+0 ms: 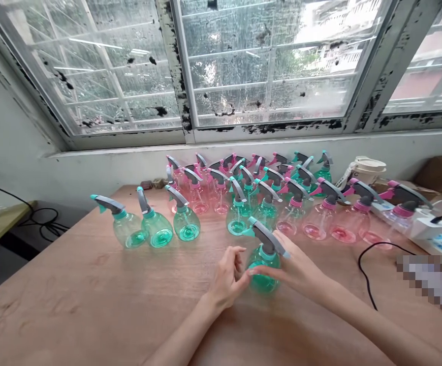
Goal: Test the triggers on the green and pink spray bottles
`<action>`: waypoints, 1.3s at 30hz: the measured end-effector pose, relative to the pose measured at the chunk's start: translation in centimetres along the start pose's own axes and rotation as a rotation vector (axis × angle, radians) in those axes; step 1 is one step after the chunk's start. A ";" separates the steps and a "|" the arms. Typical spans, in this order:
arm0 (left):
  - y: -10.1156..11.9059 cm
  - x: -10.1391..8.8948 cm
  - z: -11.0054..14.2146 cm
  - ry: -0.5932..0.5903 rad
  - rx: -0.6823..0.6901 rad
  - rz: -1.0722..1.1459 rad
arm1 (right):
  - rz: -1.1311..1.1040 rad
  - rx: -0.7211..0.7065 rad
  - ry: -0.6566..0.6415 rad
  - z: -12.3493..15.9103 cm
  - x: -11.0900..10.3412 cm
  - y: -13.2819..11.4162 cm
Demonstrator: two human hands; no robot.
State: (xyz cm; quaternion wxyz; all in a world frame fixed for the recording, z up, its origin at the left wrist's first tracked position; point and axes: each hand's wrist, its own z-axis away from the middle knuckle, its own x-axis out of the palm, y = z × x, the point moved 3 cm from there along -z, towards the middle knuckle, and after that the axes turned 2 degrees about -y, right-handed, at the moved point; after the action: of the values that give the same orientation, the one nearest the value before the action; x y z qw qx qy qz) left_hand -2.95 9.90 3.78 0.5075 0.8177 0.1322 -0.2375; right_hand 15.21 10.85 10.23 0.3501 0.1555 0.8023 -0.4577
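Observation:
My right hand (301, 267) is wrapped round a green spray bottle (264, 283) that stands upright near the middle of the table. The bottle has a grey trigger head with a teal nozzle pointing left. Just left of it is my left hand (224, 277), its fingers loosely curled and apart from the thumb, with nothing visible in it. Its thumb reaches to the bottle's side, close to my right thumb; whether it presses on the bottle I cannot tell. Behind my hands stands another green spray bottle (237, 221).
Three green spray bottles stand at the left, one of them a tilted-looking bottle (129, 231). Several pink spray bottles (345, 226) line the back with more green ones. A power strip (434, 241), a black cable (366, 274) and a white cup (366, 170) are at right.

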 end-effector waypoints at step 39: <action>-2.6 -2.1 -2.3 0.129 -0.333 0.022 | -0.406 -0.106 0.109 -1.6 -2.7 3.2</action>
State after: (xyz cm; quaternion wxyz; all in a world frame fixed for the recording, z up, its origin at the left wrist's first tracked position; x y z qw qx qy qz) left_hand -5.39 13.15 3.71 0.6290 0.7372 0.1930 -0.1539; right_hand 18.24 14.13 10.68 0.2144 -0.0032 0.8579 -0.4670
